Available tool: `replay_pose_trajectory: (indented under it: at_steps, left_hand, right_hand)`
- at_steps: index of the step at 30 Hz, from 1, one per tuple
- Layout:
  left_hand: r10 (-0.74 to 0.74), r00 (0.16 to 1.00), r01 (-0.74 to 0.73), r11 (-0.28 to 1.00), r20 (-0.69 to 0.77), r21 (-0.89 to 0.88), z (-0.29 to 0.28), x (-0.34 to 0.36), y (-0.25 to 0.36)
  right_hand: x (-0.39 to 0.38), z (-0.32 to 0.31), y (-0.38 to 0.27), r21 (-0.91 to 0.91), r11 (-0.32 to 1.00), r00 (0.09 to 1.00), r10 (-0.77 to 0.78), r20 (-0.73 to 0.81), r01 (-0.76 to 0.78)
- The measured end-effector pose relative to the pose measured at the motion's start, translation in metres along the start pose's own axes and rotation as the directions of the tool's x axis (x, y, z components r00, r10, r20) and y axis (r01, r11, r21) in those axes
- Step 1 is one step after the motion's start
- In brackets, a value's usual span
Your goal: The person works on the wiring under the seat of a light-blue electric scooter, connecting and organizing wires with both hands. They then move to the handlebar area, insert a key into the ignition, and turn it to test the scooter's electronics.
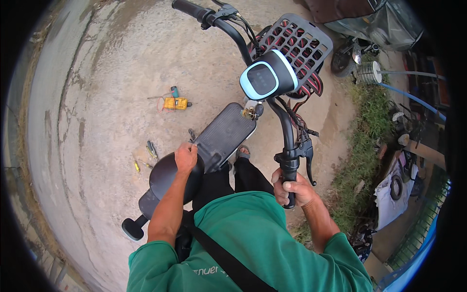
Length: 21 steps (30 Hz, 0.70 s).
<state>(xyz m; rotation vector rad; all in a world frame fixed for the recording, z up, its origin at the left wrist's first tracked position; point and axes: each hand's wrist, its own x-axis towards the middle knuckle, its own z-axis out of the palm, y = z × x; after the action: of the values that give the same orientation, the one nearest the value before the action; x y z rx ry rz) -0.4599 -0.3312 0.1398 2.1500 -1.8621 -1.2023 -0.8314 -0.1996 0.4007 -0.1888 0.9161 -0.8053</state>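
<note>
A small electric scooter stands before me, its handlebar rising on the right. My right hand (296, 188) is wrapped round the black handlebar grip (291, 198), just below the brake lever (308, 160). With fingers curled, my left hand (186, 156) holds the front edge of the rounded black seat (168, 177). Its fingertips are partly hidden. Ahead of the seat lies the ribbed black footboard (226, 129), with loose wires (249, 113) at its far end. A blue-rimmed display (262, 79) sits mid-handlebar, in front of a grey plastic basket (302, 41) with red-and-black straps behind its grid.
On the concrete to the left lie a yellow multimeter (176, 103) with a red lead, a teal-handled tool (174, 91) and several screwdrivers (152, 150). Grass (357, 160) edges the right side. Beyond it are a metal can (368, 73), a blue hose (413, 101) and a tyre (396, 187).
</note>
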Motion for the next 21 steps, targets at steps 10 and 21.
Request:
replay_pose_trajectory:
  at_steps: [10,21]
  left_hand:
    - [0.116,0.992,-0.124,0.844,-0.049,-0.521,-0.001,-0.045,0.105]
    - [0.464,0.852,-0.499,0.86,-0.243,-0.108,-0.027,0.026,0.331]
  right_hand:
    - [-0.101,0.002,-0.14,-0.829,0.54,0.99,-0.089,0.113,0.143]
    - [0.191,-0.103,-0.239,-0.939,0.11,0.845,-0.48,0.236,0.325]
